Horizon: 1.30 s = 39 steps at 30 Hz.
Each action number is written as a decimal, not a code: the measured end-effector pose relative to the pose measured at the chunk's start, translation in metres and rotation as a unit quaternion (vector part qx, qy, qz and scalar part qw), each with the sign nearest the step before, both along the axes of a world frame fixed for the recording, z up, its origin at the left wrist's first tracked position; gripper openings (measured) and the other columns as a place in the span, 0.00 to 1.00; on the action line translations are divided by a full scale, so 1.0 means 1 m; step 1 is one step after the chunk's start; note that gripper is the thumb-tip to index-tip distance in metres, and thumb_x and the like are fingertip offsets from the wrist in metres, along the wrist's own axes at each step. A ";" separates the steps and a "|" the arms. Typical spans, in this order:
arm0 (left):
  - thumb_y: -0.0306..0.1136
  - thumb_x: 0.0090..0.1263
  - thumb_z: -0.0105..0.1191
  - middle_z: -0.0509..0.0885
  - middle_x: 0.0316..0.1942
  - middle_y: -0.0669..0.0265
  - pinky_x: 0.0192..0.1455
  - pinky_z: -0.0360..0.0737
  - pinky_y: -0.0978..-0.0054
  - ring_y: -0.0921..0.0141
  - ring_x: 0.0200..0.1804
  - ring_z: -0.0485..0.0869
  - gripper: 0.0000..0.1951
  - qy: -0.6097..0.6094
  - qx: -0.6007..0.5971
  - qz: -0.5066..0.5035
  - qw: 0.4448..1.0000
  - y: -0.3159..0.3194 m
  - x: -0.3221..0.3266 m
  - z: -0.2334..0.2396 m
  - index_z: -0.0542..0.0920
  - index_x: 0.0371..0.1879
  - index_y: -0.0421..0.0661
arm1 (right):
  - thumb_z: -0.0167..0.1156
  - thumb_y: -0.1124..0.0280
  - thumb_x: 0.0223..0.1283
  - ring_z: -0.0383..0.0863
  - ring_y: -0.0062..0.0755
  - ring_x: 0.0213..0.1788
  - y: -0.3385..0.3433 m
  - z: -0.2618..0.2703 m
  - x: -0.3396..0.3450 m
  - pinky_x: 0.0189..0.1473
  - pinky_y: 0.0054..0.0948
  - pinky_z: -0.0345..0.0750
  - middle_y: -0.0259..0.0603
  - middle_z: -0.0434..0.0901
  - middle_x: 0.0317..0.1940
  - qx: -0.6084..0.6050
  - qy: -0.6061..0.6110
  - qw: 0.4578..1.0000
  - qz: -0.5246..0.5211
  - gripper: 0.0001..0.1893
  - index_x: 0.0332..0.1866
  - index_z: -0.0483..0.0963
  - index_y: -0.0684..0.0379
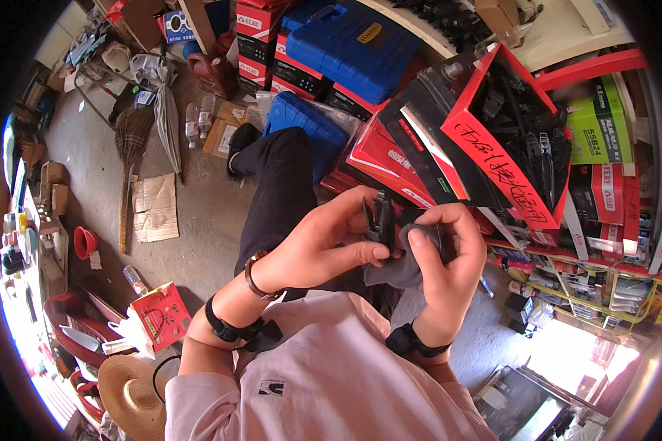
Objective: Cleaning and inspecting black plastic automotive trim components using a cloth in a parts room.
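Note:
My left hand (328, 234) pinches a small black plastic connector (382, 220) between thumb and fingers, in front of my lap. Close beside it, my right hand (449, 251) grips a dark grey cloth (397, 273) with its thumb pressed on top. Part of the cloth hangs down below the fingers; whether it touches the connector is hard to tell. Beyond my right hand, a tilted red cardboard box (494, 157) bearing handwriting holds many black plastic parts (540, 146).
Red and black cartons (386, 151) are stacked ahead, with a large blue plastic case (353, 47) on top and a smaller blue case (303, 124) by my leg. A broom (129, 138), closed umbrella (168, 116) and flattened cardboard (155, 206) lie left. A straw hat (127, 394) is behind left.

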<state>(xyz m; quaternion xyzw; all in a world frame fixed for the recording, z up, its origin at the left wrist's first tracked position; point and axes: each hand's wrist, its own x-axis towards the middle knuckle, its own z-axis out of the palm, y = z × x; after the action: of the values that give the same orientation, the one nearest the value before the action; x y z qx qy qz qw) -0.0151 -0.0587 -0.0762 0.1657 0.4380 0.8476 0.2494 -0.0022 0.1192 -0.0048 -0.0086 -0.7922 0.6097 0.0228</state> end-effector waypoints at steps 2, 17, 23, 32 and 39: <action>0.23 0.70 0.60 0.79 0.52 0.64 0.55 0.81 0.74 0.74 0.53 0.79 0.22 0.010 -0.034 0.014 0.999 0.001 0.002 -0.008 0.68 0.60 0.37 | 0.66 0.79 0.54 0.76 0.19 0.34 -0.002 -0.007 -0.002 0.38 0.21 0.73 0.33 0.78 0.31 0.040 0.044 0.998 -0.012 0.08 0.37 0.75 0.63; 0.27 0.69 0.62 0.81 0.51 0.64 0.50 0.82 0.76 0.76 0.49 0.82 0.20 0.111 -0.158 0.089 0.977 0.003 0.002 0.004 0.74 0.57 0.39 | 0.66 0.79 0.51 0.82 0.36 0.34 -0.003 -0.008 0.004 0.39 0.29 0.77 0.42 0.82 0.31 0.135 0.086 0.985 0.060 0.07 0.37 0.78 0.64; 0.29 0.68 0.63 0.83 0.50 0.62 0.47 0.83 0.75 0.75 0.47 0.84 0.21 0.165 -0.218 0.072 0.959 0.001 0.000 0.011 0.73 0.57 0.39 | 0.65 0.79 0.53 0.82 0.36 0.33 -0.010 -0.007 0.005 0.37 0.29 0.77 0.42 0.81 0.31 0.125 0.087 0.987 0.048 0.07 0.37 0.78 0.63; 0.30 0.63 0.68 0.86 0.36 0.61 0.38 0.83 0.74 0.71 0.36 0.88 0.25 0.174 -0.193 0.092 0.961 -0.001 0.004 0.000 0.73 0.58 0.40 | 0.65 0.81 0.54 0.79 0.42 0.32 -0.009 -0.005 0.002 0.35 0.34 0.75 0.43 0.77 0.30 0.163 0.130 0.975 0.080 0.07 0.36 0.75 0.63; 0.28 0.65 0.67 0.83 0.47 0.66 0.49 0.82 0.77 0.78 0.47 0.82 0.25 0.070 -0.159 0.012 0.985 -0.001 0.006 -0.001 0.74 0.59 0.37 | 0.65 0.82 0.53 0.79 0.43 0.31 0.004 0.004 0.003 0.34 0.33 0.74 0.44 0.76 0.29 0.205 0.119 0.962 0.137 0.07 0.37 0.75 0.63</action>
<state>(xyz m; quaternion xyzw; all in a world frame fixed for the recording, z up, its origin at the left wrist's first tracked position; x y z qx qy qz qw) -0.0091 -0.0597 -0.0773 0.1771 0.5857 0.7565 0.2308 0.0011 0.1230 -0.0011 0.1772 -0.8854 0.4282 0.0348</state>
